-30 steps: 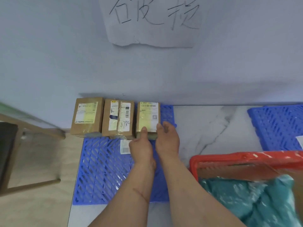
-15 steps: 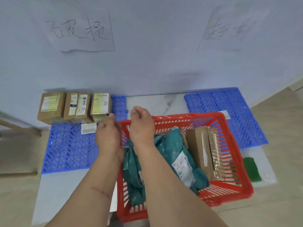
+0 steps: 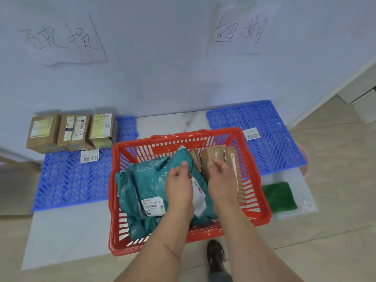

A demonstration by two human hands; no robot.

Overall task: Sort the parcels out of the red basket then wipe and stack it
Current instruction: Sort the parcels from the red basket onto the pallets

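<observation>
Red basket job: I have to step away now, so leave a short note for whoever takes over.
Left hand and right hand hover over the red basket, fingers loosely curled, holding nothing.
Done: three cardboard boxes stand in a row on the left blue mat.
Left: the teal bags and the brown boxes in the basket; the right blue mat holds only a label. Then wipe with the green cloth and stack.

— What lies on the slab (image 3: 67, 237)?
— Left mat (image 3: 71, 184) with three boxes (image 3: 71, 132) along the wall, right mat (image 3: 270, 137), the red basket (image 3: 262, 202) between them, and a green cloth (image 3: 279, 197) beside it.
</observation>
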